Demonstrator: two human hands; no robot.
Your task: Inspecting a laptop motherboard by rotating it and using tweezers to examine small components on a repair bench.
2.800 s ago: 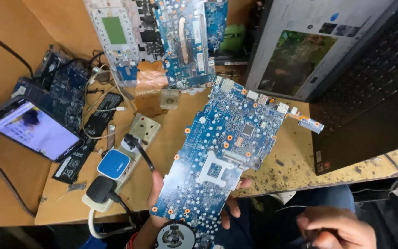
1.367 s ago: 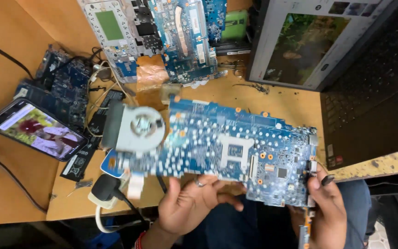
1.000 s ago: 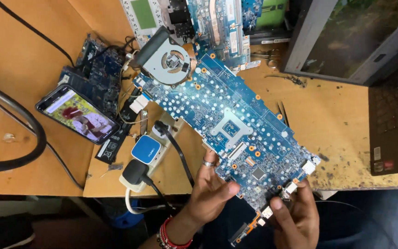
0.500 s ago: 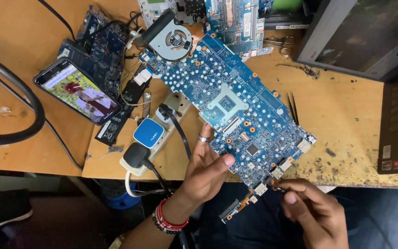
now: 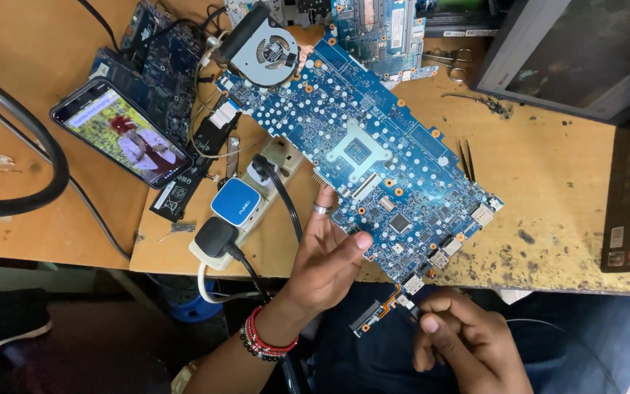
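Bench (image 5: pixel 563 190): wooden top, scuffed and speckled with dark marks along its near edge, carrying everything below.
Laptop (image 5: pixel 585 58): grey, lid open, at the far right; its dark keyboard runs down the right edge.
Blue circuit board (image 5: pixel 362 149): large, lying slantwise from the upper left to the lower right, its lower corner jutting past the bench edge over the person's lap.
Black cable (image 5: pixel 20 197): thick loop at the left side of the bench.
Phone (image 5: pixel 120 133): screen lit, lying tilted on the left, beside a dark board (image 5: pixel 158 66).
Fan (image 5: pixel 262 49): round, in a black housing, at the big board's upper left corner.
Power strip (image 5: pixel 246 208): white, just left of the board, with a blue adapter (image 5: pixel 235 204) and a black plug (image 5: pixel 214 237) seated in it.
Left hand (image 5: pixel 326 255): grip open and loose, fingers spread flat; the fingertips touch the board's lower left edge and the rest of the hand reaches under it. A ring sits on one finger, red beaded bands on the wrist.
Right hand (image 5: pixel 461 343): grip clenched in a pinch, thumb and fingers closed on the end of a small strip.
Small connector strip (image 5: pixel 380 312): orange and dark, hanging from the board's lowest corner, below the bench edge.
Tweezers (image 5: pixel 467 159): dark, lying on the bench just right of the board.
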